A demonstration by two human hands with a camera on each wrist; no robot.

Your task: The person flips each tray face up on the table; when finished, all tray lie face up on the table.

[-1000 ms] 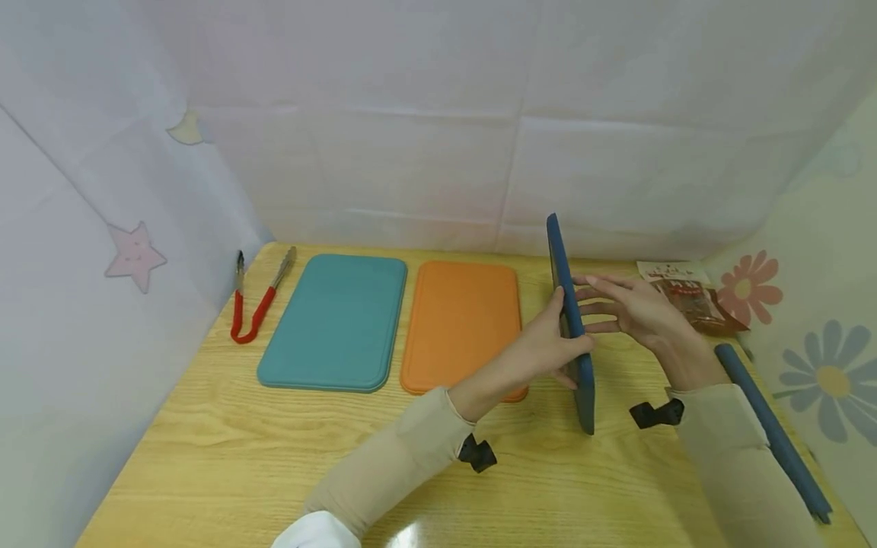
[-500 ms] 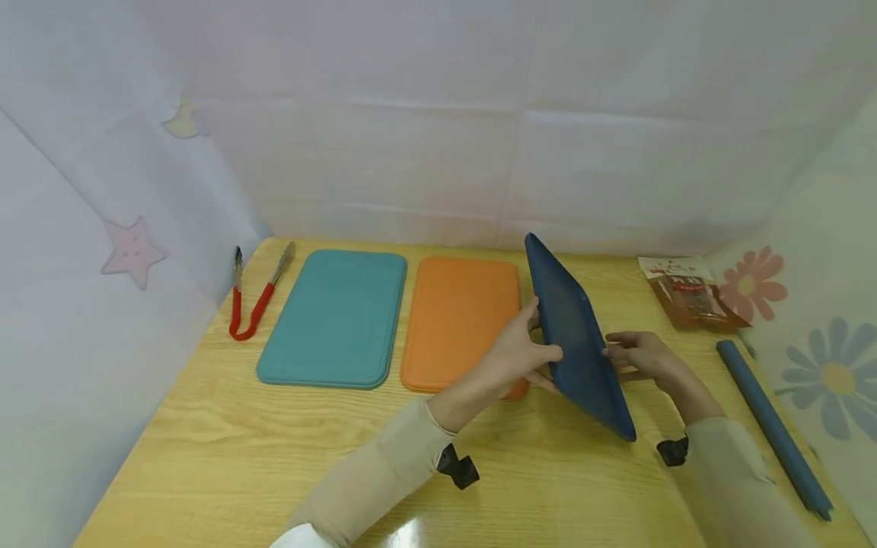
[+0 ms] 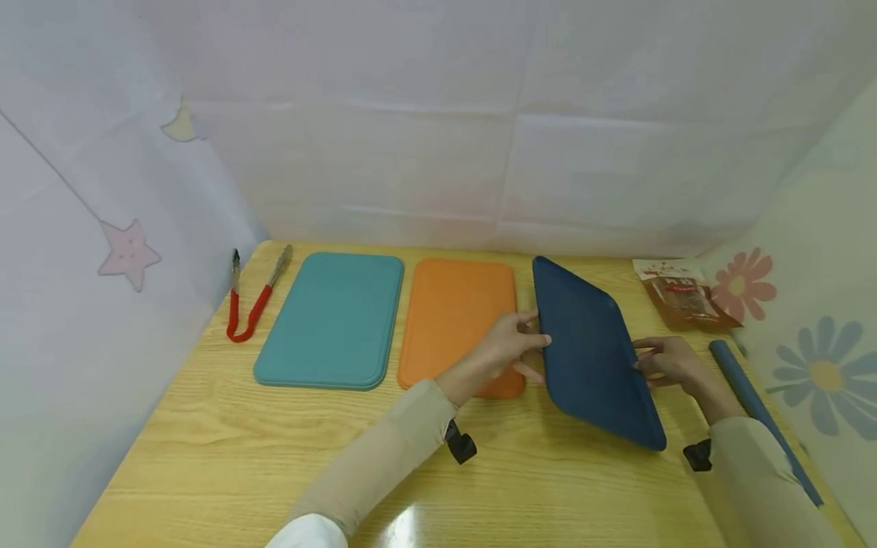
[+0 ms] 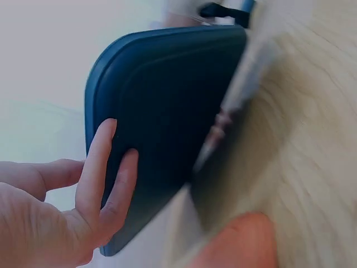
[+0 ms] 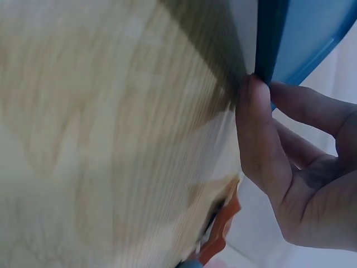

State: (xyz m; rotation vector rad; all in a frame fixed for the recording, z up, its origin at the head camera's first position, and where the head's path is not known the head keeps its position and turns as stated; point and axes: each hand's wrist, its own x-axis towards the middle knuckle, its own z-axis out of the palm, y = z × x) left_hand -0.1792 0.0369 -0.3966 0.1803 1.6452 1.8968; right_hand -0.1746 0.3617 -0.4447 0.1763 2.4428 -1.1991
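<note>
In the head view a dark blue rectangular cutting board (image 3: 594, 354) with rounded corners is held tilted above the right part of the table. My left hand (image 3: 510, 344) grips its left edge, thumb on the near face and fingers behind. The left wrist view shows two fingers of that left hand (image 4: 72, 206) lying against the back of the cutting board (image 4: 162, 106). At the opposite long edge my right hand (image 3: 668, 361) pinches the board. Its fingertips meet the edge in the right wrist view, where the right hand (image 5: 295, 162) is seen close up.
A teal board (image 3: 332, 320) and an orange board (image 3: 455, 323) lie flat to the left. Red-handled tongs (image 3: 255, 304) rest at the far left. A brown snack packet (image 3: 685, 297) and a blue-grey roll (image 3: 754, 403) are at the right, by the patterned cloth wall (image 3: 822, 304).
The blue cutting board has turned from nearly edge-on to showing its broad face, its right side coming down and rightward. My right hand has moved right and down and now pinches the edge.
</note>
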